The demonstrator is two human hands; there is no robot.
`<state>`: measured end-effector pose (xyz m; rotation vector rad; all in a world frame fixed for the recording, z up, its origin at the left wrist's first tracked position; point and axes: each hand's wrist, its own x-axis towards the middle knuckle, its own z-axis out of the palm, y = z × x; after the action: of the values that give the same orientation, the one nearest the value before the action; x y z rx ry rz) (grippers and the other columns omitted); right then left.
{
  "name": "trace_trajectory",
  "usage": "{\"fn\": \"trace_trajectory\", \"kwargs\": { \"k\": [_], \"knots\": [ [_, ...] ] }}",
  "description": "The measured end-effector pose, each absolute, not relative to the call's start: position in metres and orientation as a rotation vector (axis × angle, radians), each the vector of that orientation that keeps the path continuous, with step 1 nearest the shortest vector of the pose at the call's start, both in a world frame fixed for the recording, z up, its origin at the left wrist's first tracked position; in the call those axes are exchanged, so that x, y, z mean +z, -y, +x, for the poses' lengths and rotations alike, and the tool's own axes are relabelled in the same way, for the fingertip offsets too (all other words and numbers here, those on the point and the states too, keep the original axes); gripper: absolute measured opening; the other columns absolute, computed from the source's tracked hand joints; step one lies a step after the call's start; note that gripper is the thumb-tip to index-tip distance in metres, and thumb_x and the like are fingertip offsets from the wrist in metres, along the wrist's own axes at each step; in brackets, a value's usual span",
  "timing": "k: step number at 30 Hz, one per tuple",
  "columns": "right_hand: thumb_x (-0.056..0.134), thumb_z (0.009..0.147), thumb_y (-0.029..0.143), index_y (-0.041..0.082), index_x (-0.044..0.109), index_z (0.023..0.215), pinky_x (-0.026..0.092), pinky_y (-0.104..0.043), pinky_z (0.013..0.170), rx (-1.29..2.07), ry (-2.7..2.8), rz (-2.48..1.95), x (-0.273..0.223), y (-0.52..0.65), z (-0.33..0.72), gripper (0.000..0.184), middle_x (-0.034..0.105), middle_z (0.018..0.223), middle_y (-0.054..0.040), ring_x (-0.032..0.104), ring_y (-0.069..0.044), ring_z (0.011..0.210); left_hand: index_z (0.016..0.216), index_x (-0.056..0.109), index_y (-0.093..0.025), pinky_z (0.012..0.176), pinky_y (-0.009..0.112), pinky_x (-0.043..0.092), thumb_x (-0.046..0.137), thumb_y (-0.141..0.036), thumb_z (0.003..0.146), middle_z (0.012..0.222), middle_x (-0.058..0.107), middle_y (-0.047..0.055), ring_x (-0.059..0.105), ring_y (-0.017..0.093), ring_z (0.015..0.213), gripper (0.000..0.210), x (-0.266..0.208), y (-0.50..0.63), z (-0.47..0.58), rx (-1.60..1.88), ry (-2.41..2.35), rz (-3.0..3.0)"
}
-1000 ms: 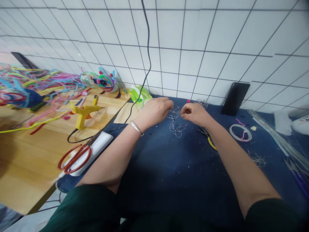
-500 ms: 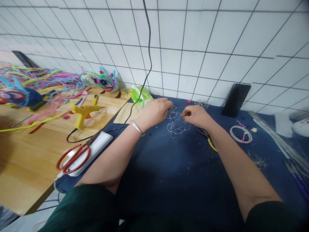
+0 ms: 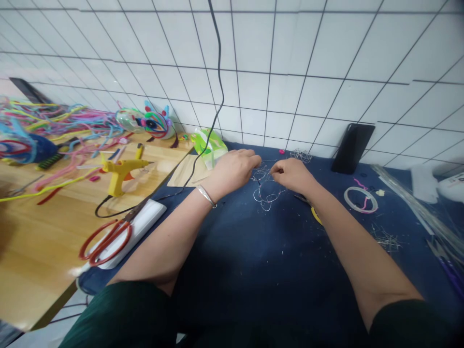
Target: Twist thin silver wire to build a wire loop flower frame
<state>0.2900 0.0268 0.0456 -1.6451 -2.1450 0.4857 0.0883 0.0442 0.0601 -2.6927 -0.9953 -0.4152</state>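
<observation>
Between my two hands lies a thin, looped wire piece [image 3: 268, 194] with tiny beads or knots, over the dark blue cloth [image 3: 232, 261]. My left hand [image 3: 237, 169], wearing a silver bangle, is closed at the upper left of the wire loops, fingertips bent down onto them. From the right, my right hand [image 3: 292, 174] pinches at the upper right of the same loops. Both sets of fingertips are close together, and the exact strand in each is too fine to make out. Yellow-handled pliers [image 3: 314, 212] lie partly under my right forearm.
Left, on the wooden table, are a yellow glue gun [image 3: 121, 174], red-handled scissors [image 3: 108, 241] on a white power strip, and colourful pipe cleaners [image 3: 65, 116]. A black phone [image 3: 352, 149] leans on the tiled wall. Rightward lie a clear ring [image 3: 360, 199] and loose wire pins [image 3: 387, 240]. A black cable hangs down.
The wire loops have shifted and tilted, their lower rings now bunched to the right under my right hand. Both hands stay pinched near the same place; the view has moved slightly.
</observation>
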Motion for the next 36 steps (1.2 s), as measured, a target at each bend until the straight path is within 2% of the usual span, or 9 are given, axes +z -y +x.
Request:
{"fn": "trace_trajectory", "kwargs": {
  "k": [6, 18, 24, 29, 36],
  "knots": [
    [0.058, 0.070, 0.018, 0.019, 0.074, 0.077, 0.044, -0.035, 0.066, 0.512, 2.136, -1.643, 0.044, -0.028, 0.290, 0.017, 0.071, 0.076, -0.0066, 0.062, -0.019, 0.071, 0.092, 0.058, -0.017, 0.072, 0.031, 0.039, 0.042, -0.011, 0.085, 0.089, 0.061, 0.007, 0.055, 0.018, 0.085, 0.018, 0.059, -0.040, 0.094, -0.373, 0.915, -2.703],
    [0.061, 0.065, 0.016, 0.017, 0.070, 0.070, 0.043, -0.029, 0.062, 0.562, 2.061, -1.660, 0.031, -0.032, 0.284, 0.010, 0.069, 0.072, -0.0052, 0.062, -0.017, 0.068, 0.086, 0.056, -0.017, 0.068, 0.030, 0.038, 0.042, -0.010, 0.083, 0.084, 0.059, 0.005, 0.054, 0.017, 0.079, 0.016, 0.051, -0.041, 0.097, -0.324, 0.851, -2.720],
    [0.060, 0.064, 0.012, 0.014, 0.070, 0.076, 0.046, -0.027, 0.057, 0.873, 1.999, -1.697, 0.012, -0.040, 0.285, 0.015, 0.070, 0.071, -0.0065, 0.062, -0.015, 0.057, 0.085, 0.057, -0.017, 0.058, 0.028, 0.034, 0.042, -0.014, 0.085, 0.083, 0.059, 0.005, 0.057, 0.017, 0.077, 0.015, 0.038, -0.052, 0.096, -0.239, 0.925, -2.764],
    [0.059, 0.066, 0.011, 0.013, 0.070, 0.086, 0.046, -0.025, 0.049, 1.127, 1.808, -1.647, 0.008, -0.044, 0.290, 0.023, 0.071, 0.078, -0.0089, 0.063, -0.015, 0.058, 0.085, 0.057, -0.017, 0.058, 0.028, 0.034, 0.041, -0.016, 0.086, 0.084, 0.059, 0.005, 0.056, 0.015, 0.075, 0.016, 0.036, -0.057, 0.091, -0.240, 0.974, -2.797],
    [0.055, 0.073, 0.014, 0.015, 0.071, 0.084, 0.045, -0.024, 0.047, 1.178, 1.679, -1.628, 0.012, -0.047, 0.298, 0.020, 0.072, 0.081, -0.0089, 0.061, -0.012, 0.058, 0.085, 0.059, -0.017, 0.057, 0.027, 0.033, 0.043, -0.015, 0.084, 0.084, 0.059, 0.005, 0.056, 0.014, 0.073, 0.016, 0.038, -0.059, 0.088, -0.245, 0.991, -2.821]
  ]
}}
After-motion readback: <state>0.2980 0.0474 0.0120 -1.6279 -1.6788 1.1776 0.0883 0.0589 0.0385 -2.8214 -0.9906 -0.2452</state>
